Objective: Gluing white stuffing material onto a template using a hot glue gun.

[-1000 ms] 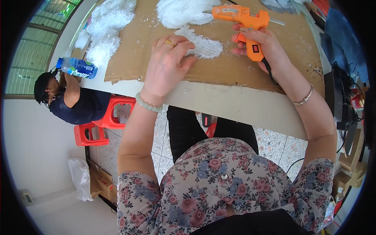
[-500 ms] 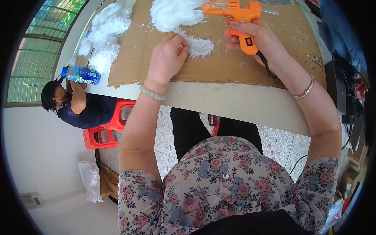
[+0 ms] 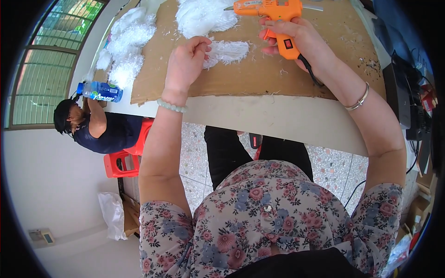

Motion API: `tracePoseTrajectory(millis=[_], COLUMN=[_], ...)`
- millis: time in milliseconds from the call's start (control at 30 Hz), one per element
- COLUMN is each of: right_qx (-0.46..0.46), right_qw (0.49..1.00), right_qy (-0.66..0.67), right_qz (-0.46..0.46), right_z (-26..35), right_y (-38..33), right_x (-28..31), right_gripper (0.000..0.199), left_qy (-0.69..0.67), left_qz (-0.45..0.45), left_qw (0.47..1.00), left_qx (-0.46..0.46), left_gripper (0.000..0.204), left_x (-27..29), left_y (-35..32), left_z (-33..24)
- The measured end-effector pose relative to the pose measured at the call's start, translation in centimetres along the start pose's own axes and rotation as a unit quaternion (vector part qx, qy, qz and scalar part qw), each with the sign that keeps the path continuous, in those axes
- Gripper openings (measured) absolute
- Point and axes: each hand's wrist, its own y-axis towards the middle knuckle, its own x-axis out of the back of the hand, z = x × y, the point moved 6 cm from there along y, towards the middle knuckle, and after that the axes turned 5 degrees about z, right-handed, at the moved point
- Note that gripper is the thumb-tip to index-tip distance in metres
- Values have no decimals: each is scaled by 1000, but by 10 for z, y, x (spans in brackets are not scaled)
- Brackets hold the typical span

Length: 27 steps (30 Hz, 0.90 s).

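My right hand (image 3: 308, 44) holds an orange hot glue gun (image 3: 282, 34) by its handle, its nozzle pointing left and a clear glue stick (image 3: 313, 7) sticking out of its back. Some of the fingers lie near the trigger. My left hand (image 3: 187, 62) is closed, fingertips curled together at the left end of a small fringed white strip (image 3: 234, 51) lying on the cardboard (image 3: 269, 81). Whatever sits between those fingertips is too small or hidden to make out. Just beyond, a larger fluffy white piece (image 3: 201, 18) lies under the gun's nozzle.
More white fluffy material (image 3: 130, 46) is heaped on the left of the white table (image 3: 278, 111). A blue-labelled bottle (image 3: 104, 91) lies on its side near a co-worker (image 3: 102, 125) and a red stool (image 3: 121, 162). Dark boxes and cables (image 3: 403, 97) stand at the right.
My left hand has drawn left and slightly up from over the fringed strip, uncovering more of its left end. The right hand still holds the glue gun, barely moved. The view has shifted slightly.
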Motion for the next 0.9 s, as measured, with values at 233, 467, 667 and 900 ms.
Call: tracePoseTrajectory(millis=[233,467,667,900], right_qx=[6,1,-27,4], right_qw=[1000,1000,1000,1000], right_qy=[6,5,-8,9], right_qz=[-2,3,-11,-22], right_z=[1,2,-4,3], right_y=[-2,0,2,2], right_x=[-1,-1,3,5], right_gripper=[35,34,34,38], left_qy=[133,112,58,23], left_qz=[1,2,-3,-10], left_qw=[983,964,998,999], left_qx=[-126,-240,-37,-21], left_gripper=[16,13,8,13], left_x=[-10,-29,-31,-18], left_y=[-18,-12,-3,0], left_z=[-51,-41,-25,-8])
